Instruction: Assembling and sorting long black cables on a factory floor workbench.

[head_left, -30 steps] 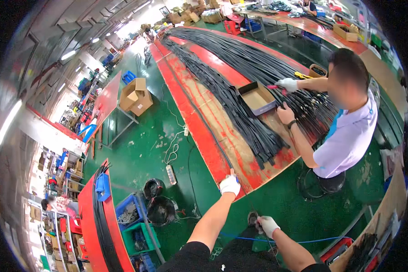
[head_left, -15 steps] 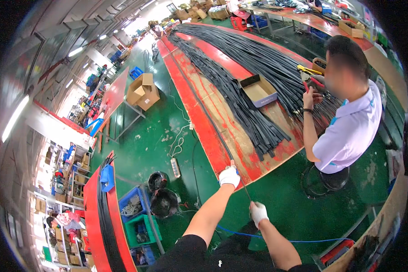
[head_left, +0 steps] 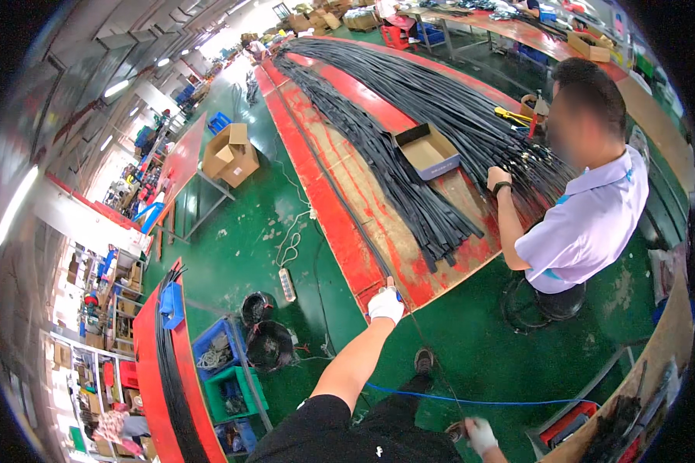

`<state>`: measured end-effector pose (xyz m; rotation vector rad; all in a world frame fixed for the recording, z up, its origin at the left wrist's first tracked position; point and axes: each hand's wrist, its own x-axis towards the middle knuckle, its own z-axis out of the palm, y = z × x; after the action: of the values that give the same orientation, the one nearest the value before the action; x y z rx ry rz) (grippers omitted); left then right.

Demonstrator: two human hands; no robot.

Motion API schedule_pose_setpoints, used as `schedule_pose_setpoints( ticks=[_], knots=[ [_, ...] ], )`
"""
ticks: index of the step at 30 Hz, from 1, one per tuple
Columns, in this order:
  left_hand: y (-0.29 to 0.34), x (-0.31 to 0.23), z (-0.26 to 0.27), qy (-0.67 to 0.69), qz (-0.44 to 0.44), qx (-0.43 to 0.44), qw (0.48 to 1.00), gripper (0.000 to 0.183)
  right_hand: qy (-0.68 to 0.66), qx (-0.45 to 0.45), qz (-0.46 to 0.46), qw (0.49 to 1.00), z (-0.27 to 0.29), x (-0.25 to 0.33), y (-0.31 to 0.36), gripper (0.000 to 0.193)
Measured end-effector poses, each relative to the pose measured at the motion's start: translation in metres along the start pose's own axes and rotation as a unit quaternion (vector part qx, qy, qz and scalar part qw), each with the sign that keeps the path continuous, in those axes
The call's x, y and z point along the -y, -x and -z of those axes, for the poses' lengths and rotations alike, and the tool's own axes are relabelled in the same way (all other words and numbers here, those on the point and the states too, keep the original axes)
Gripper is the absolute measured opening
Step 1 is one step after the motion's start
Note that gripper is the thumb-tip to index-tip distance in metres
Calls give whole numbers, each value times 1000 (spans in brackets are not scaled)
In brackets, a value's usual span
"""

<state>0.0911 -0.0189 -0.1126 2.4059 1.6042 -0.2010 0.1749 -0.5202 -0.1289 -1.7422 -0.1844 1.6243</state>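
Note:
My left hand point(head_left: 385, 303), in a white glove, is closed on a thin black cable point(head_left: 347, 216) at the near end of the long red table point(head_left: 340, 231). The cable runs along the table's left edge and back down to my right hand point(head_left: 480, 434), also gloved, which grips it low beside my leg. Bundles of black strips point(head_left: 409, 185) lie along the table top. A co-worker in a white shirt point(head_left: 587, 224) stands at the table's right side with hands on the black bundles near an open cardboard box point(head_left: 426, 149).
A power strip point(head_left: 287, 284) and loose cords lie on the green floor. Black buckets point(head_left: 264, 339) and blue and green crates point(head_left: 224, 378) stand at lower left beside another red table point(head_left: 150, 363). Cardboard boxes point(head_left: 230, 154) sit on the floor farther back. A blue cord point(head_left: 471, 400) crosses the floor.
My left hand has reached forward to the table's near end with the cable. My right hand has dropped lower and to the right. The co-worker has pulled both hands closer in.

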Motion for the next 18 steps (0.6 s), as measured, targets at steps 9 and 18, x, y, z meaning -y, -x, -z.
schedule_pose_setpoints(
  ticks=[9,18],
  knots=[
    [-11,-18,10,-51,-24,-25,998,73,-10,-88,227,970,-147,254,-250,47],
    [12,-16,-5,-90,24,-20,995,63,156,-142,185,960,-69,-8,-65,45]
  ],
)
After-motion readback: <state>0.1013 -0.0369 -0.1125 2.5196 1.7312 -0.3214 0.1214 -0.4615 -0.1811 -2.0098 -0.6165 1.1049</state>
